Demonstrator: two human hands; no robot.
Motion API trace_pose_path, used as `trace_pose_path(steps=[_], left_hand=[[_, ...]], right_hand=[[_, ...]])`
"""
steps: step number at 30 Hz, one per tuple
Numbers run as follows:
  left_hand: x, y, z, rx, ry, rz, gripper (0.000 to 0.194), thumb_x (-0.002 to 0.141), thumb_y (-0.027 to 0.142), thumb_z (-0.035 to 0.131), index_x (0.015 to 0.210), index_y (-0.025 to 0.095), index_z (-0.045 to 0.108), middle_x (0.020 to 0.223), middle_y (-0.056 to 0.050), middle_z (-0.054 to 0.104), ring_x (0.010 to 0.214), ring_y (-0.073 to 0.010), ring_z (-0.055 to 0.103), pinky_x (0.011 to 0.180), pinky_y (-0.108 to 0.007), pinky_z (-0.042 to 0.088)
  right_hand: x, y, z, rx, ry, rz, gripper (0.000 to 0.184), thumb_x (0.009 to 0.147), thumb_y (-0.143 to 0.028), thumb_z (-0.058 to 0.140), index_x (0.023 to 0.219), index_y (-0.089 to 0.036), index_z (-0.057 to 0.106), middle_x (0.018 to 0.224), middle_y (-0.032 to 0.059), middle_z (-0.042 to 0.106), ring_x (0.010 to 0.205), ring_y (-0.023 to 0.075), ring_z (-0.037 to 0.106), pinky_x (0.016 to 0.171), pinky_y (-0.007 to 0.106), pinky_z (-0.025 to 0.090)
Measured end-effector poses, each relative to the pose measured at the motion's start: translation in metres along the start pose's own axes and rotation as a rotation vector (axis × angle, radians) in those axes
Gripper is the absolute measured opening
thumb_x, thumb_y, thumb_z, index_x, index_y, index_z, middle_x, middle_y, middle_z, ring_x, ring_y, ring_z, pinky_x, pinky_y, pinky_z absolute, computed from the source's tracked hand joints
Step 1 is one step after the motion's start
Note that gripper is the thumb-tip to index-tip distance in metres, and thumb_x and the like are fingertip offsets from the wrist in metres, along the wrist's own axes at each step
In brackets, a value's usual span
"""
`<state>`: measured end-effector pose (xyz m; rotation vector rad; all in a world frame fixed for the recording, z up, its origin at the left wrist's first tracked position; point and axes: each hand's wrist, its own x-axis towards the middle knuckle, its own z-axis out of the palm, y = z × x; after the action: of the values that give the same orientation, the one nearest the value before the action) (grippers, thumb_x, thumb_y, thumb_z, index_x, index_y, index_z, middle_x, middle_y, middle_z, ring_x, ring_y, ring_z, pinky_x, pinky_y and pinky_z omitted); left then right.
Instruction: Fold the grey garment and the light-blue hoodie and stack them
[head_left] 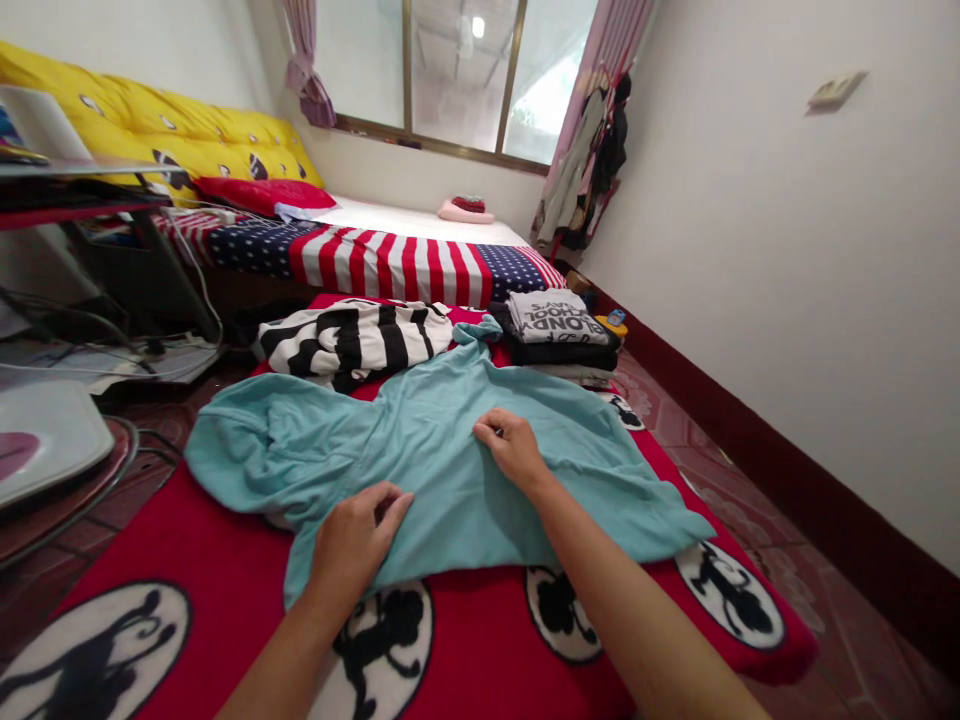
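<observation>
A light blue hooded top [442, 430] lies spread over the red blanket [232, 570], with its hood to the left and its hem to the right. One sleeve reaches away from me; the other side comes down near my left hand [360, 540]. That hand rests at the near side of the hooded top, fingers curled down onto the cloth and thumb alongside. My right hand [511, 445] is over the middle of the garment, fingers curled and thumb against the index finger. Whether cloth is pinched there is hidden.
Beyond lie a black-and-white striped garment [360, 335] and a folded stack of clothes [559, 320]. A bed [405, 260] stands under the window. On the left are a desk [82, 175] and a stool [52, 440]; a wall [787, 220] runs along the right.
</observation>
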<state>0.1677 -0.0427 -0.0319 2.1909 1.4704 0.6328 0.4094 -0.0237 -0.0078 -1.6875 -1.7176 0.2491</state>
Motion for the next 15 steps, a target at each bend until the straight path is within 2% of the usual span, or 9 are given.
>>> trace_pose_path(steps=[2,5,8,12,15], left_hand=[[0.002,-0.002,0.003,-0.023,0.074,0.023,0.034,0.091,0.046,0.043,0.077,0.022,0.064,0.075,-0.002,0.070,0.071,-0.0186,0.065,0.065,-0.026,0.040],[0.004,-0.002,0.005,0.036,0.068,0.007,0.032,0.092,0.043,0.043,0.079,0.022,0.064,0.075,-0.002,0.070,0.071,-0.0197,0.065,0.063,-0.027,0.038],[0.005,-0.001,0.003,0.142,0.001,-0.067,0.031,0.092,0.043,0.043,0.082,0.023,0.065,0.073,-0.003,0.069,0.072,-0.0224,0.066,0.058,-0.027,0.033],[0.006,-0.002,-0.005,0.183,-0.089,-0.125,0.038,0.091,0.051,0.041,0.081,0.025,0.067,0.073,-0.004,0.069,0.073,-0.0228,0.065,0.057,-0.026,0.031],[0.009,-0.010,-0.015,0.149,-0.231,-0.124,0.038,0.080,0.061,0.054,0.078,0.025,0.067,0.067,-0.001,0.065,0.066,-0.0207,0.061,0.056,-0.025,0.029]], right_hand=[[0.004,0.004,0.006,-0.013,0.043,0.028,0.019,0.090,-0.025,0.053,0.075,-0.020,0.064,0.079,0.0002,0.065,0.072,0.0138,0.057,0.068,0.023,0.039],[0.003,0.012,0.021,-0.051,0.075,0.054,0.017,0.088,-0.024,0.056,0.074,-0.021,0.063,0.082,0.0010,0.064,0.073,0.0146,0.057,0.067,0.024,0.038],[0.002,0.022,0.035,-0.076,0.089,0.063,0.014,0.086,-0.022,0.060,0.072,-0.021,0.063,0.085,0.0016,0.063,0.076,0.0153,0.057,0.069,0.025,0.037],[0.006,0.033,0.040,-0.092,0.134,0.109,0.014,0.084,-0.019,0.060,0.071,-0.019,0.061,0.081,0.0028,0.060,0.076,0.0158,0.055,0.072,0.026,0.039],[0.009,0.038,0.040,-0.101,0.142,0.133,0.014,0.084,-0.019,0.061,0.069,-0.020,0.061,0.079,0.0024,0.060,0.075,0.0155,0.055,0.072,0.026,0.039]])
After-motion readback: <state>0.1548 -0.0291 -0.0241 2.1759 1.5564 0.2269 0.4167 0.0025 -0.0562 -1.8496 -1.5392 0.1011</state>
